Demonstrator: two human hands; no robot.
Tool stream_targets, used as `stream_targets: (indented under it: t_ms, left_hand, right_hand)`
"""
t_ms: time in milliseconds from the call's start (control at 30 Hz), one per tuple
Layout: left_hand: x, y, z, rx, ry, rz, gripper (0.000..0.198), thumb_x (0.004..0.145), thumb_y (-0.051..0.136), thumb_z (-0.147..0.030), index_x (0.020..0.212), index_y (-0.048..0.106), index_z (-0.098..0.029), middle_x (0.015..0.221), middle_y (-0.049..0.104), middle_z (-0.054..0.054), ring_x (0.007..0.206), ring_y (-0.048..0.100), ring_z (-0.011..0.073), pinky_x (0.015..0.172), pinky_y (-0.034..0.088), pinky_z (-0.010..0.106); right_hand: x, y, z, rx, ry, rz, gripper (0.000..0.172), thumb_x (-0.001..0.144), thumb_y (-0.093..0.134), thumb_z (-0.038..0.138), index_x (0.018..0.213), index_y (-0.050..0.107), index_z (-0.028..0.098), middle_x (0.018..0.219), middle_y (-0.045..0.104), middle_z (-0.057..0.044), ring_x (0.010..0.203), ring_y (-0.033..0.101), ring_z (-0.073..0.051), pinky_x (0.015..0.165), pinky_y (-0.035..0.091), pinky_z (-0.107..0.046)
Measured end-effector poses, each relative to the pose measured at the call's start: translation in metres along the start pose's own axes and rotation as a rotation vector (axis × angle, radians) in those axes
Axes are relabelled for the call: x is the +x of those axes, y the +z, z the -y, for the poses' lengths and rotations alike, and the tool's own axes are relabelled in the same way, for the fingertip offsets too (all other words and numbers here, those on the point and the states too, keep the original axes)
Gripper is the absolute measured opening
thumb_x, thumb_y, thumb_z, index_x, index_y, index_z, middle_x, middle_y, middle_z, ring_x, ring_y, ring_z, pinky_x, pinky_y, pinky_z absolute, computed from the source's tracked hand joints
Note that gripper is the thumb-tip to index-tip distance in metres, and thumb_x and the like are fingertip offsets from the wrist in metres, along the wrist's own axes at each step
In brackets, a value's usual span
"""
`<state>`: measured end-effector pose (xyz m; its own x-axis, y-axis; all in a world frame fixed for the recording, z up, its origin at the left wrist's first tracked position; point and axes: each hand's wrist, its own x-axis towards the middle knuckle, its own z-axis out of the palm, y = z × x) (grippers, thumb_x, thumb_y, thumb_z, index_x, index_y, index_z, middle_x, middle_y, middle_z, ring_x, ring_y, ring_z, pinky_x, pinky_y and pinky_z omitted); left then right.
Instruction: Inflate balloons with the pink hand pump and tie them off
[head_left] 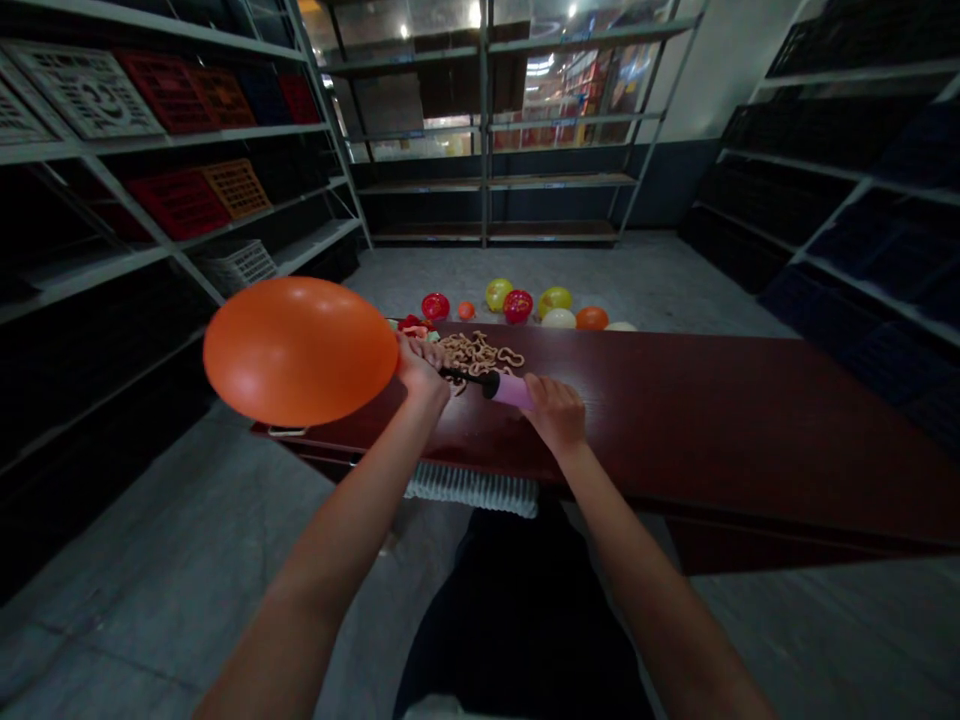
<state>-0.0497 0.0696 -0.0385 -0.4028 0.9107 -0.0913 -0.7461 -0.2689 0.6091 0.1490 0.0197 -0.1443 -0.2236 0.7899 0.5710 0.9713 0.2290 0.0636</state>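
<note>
My left hand (420, 368) is closed around the neck of a large inflated orange balloon (300, 350), pinching it at the black tip of a hand pump. My right hand (556, 410) is wrapped round the pump's pink barrel (511, 390). Both hands hover just above the near edge of a dark red-brown table (712, 420). A heap of tan, uninflated balloons or bands (476, 353) lies on the table just behind the hands.
Several inflated balloons, red, yellow, orange and white (536, 305), sit beyond the table's far edge. Metal shelving with red, orange and white crates (180, 195) lines the left wall; dark shelving (847, 180) stands at the right and more at the back. Grey concrete floor (150, 560).
</note>
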Motion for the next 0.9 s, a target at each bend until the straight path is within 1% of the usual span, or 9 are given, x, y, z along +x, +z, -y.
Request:
stream_targets:
  t_ms: [167, 233, 300, 467, 600, 667, 733, 800, 900]
  left_hand:
    - [0.031, -0.012, -0.054, -0.005, -0.038, -0.066, 0.045, 0.1, 0.036, -0.035, 0.06, 0.021, -0.02, 0.043, 0.02, -0.007, 0.032, 0.021, 0.0071, 0.036, 0.019, 0.023]
    - [0.037, -0.014, -0.066, -0.004, -0.035, -0.068, 0.046, 0.1, 0.036, -0.038, 0.06, 0.021, -0.02, 0.044, 0.02, -0.007, 0.032, 0.021, 0.0069, 0.037, 0.02, 0.022]
    - [0.037, -0.012, -0.067, -0.004, -0.007, -0.061, 0.048, 0.1, 0.038, -0.041, 0.06, 0.022, -0.02, 0.044, 0.021, -0.008, 0.032, 0.021, 0.0064, 0.037, 0.02, 0.022]
    - [0.027, 0.013, -0.033, -0.056, 0.1, -0.008, 0.049, 0.099, 0.043, -0.035, 0.057, 0.022, -0.02, 0.043, 0.02, -0.007, 0.032, 0.021, 0.007, 0.036, 0.019, 0.023]
    - [0.012, 0.035, 0.01, -0.04, 0.103, 0.062, 0.052, 0.097, 0.048, -0.041, 0.055, 0.025, -0.021, 0.041, 0.022, -0.007, 0.031, 0.023, 0.0073, 0.035, 0.019, 0.024]
    - [0.001, 0.042, 0.035, -0.029, 0.079, 0.138, 0.053, 0.096, 0.048, -0.046, 0.055, 0.027, -0.021, 0.042, 0.023, -0.007, 0.031, 0.024, 0.0073, 0.034, 0.021, 0.024]
    - [-0.01, 0.044, 0.06, -0.012, 0.046, 0.191, 0.054, 0.095, 0.051, -0.048, 0.054, 0.028, -0.021, 0.041, 0.024, -0.007, 0.03, 0.023, 0.0069, 0.034, 0.02, 0.023]
    - [-0.018, 0.042, 0.08, -0.041, 0.009, 0.267, 0.053, 0.097, 0.048, -0.042, 0.052, 0.029, -0.02, 0.04, 0.025, -0.005, 0.029, 0.024, 0.0079, 0.033, 0.021, 0.024]
    - [-0.02, 0.035, 0.092, -0.076, -0.032, 0.293, 0.053, 0.1, 0.039, -0.034, 0.05, 0.028, -0.02, 0.04, 0.026, -0.002, 0.03, 0.027, 0.0092, 0.035, 0.023, 0.024]
  right_hand:
    - [0.0, -0.008, 0.005, 0.006, -0.011, 0.027, 0.04, 0.086, 0.057, 0.026, 0.126, 0.054, 0.02, 0.103, 0.065, -0.01, 0.091, 0.053, -0.024, 0.078, 0.034, -0.035]
    - [0.0, -0.008, 0.008, 0.014, -0.021, 0.02, 0.04, 0.086, 0.057, 0.026, 0.125, 0.054, 0.02, 0.101, 0.065, -0.009, 0.09, 0.053, -0.024, 0.078, 0.034, -0.034]
    - [0.0, -0.006, 0.009, 0.028, -0.003, 0.002, 0.039, 0.086, 0.057, 0.028, 0.124, 0.054, 0.019, 0.099, 0.066, -0.009, 0.087, 0.053, -0.023, 0.076, 0.033, -0.034]
    - [-0.001, 0.0, 0.001, 0.028, 0.162, -0.081, 0.032, 0.086, 0.057, 0.029, 0.115, 0.057, 0.017, 0.093, 0.066, -0.009, 0.082, 0.053, -0.023, 0.073, 0.033, -0.033]
    - [-0.002, 0.001, -0.003, 0.038, 0.216, -0.114, 0.034, 0.085, 0.058, 0.029, 0.116, 0.056, 0.016, 0.094, 0.065, -0.01, 0.083, 0.054, -0.024, 0.072, 0.034, -0.034]
    - [-0.003, 0.002, -0.003, 0.059, 0.234, -0.128, 0.035, 0.086, 0.057, 0.031, 0.117, 0.055, 0.016, 0.093, 0.065, -0.011, 0.083, 0.055, -0.025, 0.07, 0.034, -0.034]
    - [-0.004, 0.004, -0.003, 0.077, 0.251, -0.14, 0.037, 0.087, 0.056, 0.035, 0.119, 0.054, 0.016, 0.093, 0.065, -0.011, 0.084, 0.056, -0.026, 0.07, 0.035, -0.033]
    - [-0.005, 0.006, -0.005, 0.087, 0.271, -0.154, 0.037, 0.089, 0.054, 0.037, 0.119, 0.054, 0.016, 0.092, 0.065, -0.011, 0.083, 0.057, -0.025, 0.071, 0.036, -0.033]
    - [-0.005, 0.007, -0.007, 0.094, 0.284, -0.172, 0.035, 0.089, 0.054, 0.037, 0.117, 0.055, 0.017, 0.093, 0.066, -0.01, 0.083, 0.057, -0.025, 0.072, 0.036, -0.032]
